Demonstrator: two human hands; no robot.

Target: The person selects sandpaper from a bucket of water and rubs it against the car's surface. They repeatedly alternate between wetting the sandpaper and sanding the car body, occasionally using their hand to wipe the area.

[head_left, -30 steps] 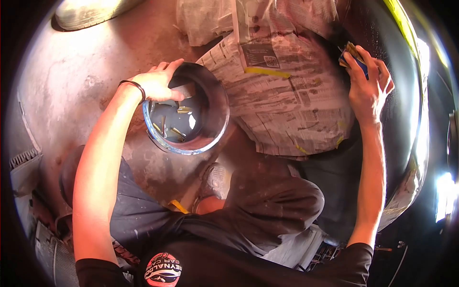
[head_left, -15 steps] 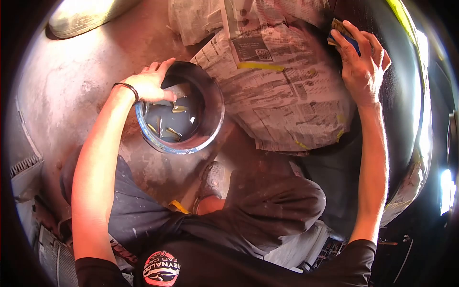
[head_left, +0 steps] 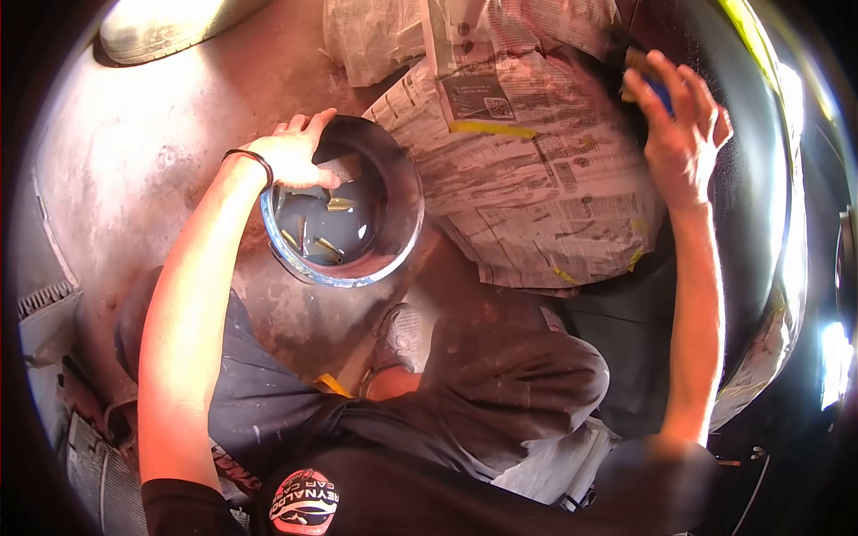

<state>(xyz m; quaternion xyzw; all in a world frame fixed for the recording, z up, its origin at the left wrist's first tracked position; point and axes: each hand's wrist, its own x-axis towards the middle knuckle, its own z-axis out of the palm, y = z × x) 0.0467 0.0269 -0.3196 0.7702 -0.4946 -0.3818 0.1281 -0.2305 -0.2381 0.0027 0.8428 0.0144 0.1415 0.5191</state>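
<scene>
My left hand [head_left: 288, 154] lies over the upper left rim of a round dark bucket [head_left: 407, 201], fingers along the outside and thumb reaching inside. Murky water [head_left: 353, 228] fills its bottom, with several thin slivers floating in it. A pale square piece [head_left: 344, 168] shows beside my thumb. At the upper right, my right hand [head_left: 684, 147] grips a blue sanding block [head_left: 659, 92] with a brown face, slightly blurred. It is held at a dark, curved car panel [head_left: 751, 179] with wet-looking droplets on its surface.
Newspaper [head_left: 554, 196] with yellow tape [head_left: 492, 129] covers a rounded shape between the bucket and the panel. A pale rounded object [head_left: 161, 31] stands at the upper left on the stained floor [head_left: 206, 98]. My bent leg and shoe [head_left: 402, 330] are below the bucket.
My right hand has shifted slightly down with the block, its fingers changing angle. The left hand stays on the bucket; the whole view has shifted a little.
</scene>
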